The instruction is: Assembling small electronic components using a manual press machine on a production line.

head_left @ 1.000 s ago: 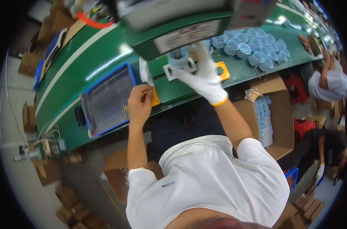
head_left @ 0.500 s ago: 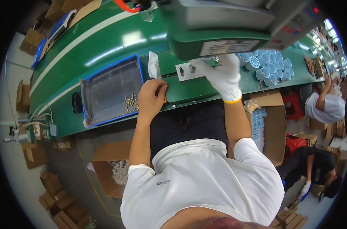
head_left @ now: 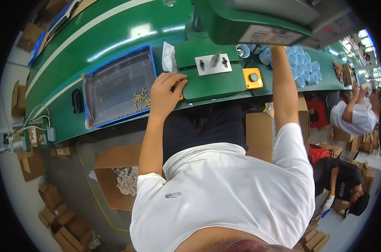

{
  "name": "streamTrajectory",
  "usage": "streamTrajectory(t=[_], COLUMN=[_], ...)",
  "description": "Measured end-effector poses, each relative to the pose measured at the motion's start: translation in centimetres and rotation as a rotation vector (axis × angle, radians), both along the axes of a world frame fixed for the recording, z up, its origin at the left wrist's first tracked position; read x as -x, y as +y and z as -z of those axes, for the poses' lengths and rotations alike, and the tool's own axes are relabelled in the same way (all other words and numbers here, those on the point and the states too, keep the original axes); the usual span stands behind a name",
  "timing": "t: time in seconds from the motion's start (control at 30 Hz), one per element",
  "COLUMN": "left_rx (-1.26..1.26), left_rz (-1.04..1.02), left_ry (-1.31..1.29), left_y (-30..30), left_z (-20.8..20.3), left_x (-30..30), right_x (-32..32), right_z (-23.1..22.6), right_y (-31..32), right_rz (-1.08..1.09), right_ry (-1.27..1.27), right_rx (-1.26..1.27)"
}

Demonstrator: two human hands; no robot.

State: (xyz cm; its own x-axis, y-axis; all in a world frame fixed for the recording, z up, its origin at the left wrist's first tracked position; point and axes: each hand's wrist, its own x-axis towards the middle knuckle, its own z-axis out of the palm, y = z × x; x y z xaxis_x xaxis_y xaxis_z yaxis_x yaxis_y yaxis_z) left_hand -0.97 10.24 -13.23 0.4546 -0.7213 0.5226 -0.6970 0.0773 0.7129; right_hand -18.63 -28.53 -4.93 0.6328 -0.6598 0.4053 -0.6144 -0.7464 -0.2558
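My left hand [head_left: 167, 90], bare, has its fingers curled over a yellow button box [head_left: 181, 97], of which only an edge shows. My right arm reaches forward past a second yellow button box [head_left: 252, 78]. The yellow glove cuff [head_left: 277, 47] shows at my right wrist, while the green machine head [head_left: 257, 27] hides the hand and its fingers. Near them are light-blue cups [head_left: 297, 63]. Between my arms, a metal plate [head_left: 213, 65] with dark fittings and an upright grey piece [head_left: 215, 60] lies on the green machine base [head_left: 213, 86].
A blue-rimmed tray [head_left: 117, 80] holds small brass-coloured parts [head_left: 141, 100]. Beside it lies a white packet [head_left: 168, 58]. Cardboard boxes [head_left: 113, 161] stand below the bench edge. Two other people [head_left: 352, 111] are at the right.
My gloved right hand has moved from over the metal plate rightward to the cups, behind the machine head. The plate and the right button box are now uncovered. My left hand stays put.
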Motion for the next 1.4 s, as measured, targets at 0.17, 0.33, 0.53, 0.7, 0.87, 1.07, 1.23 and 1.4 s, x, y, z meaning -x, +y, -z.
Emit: streamTrajectory(t=[0.17,0.33,0.53,0.7,0.87,1.07,1.23,1.4], left_rx=[-0.007,-0.038,-0.045,-0.055,-0.052,-0.083,-0.076,-0.076], left_rz=[0.014,-0.002,0.022,0.002,-0.023,-0.025,-0.018,-0.022], left_ry=[-0.008,-0.016,-0.003,0.003,0.034,0.032,0.03,0.023], left_y=[0.3,0.6,0.3,0.5,0.3,0.4,0.4,0.4], left_z=[0.3,-0.1,-0.1,-0.1,0.3,0.2,0.4,0.3], left_x=[-0.1,0.0,0.1,-0.1,0.0,0.0,0.0,-0.2], right_x=[-0.3,8.8,8.3,10.8,4.0,0.0,-0.3,-0.4], right_z=[1.6,2.0,3.7,2.2,3.4,2.4,1.6,2.3], right_y=[-1.4,3.1,4.3,11.8,21.9,21.8,21.5,21.4], right_rz=[0.018,-0.116,-0.03,-0.095,-0.297,-0.175,-0.161,-0.178], right_ry=[0.164,0.064,0.225,-0.895,-0.939,-0.766,-0.689,-0.784], right_rx=[0.07,0.198,0.226,-0.184,-0.303,-0.116,-0.01,0.086])
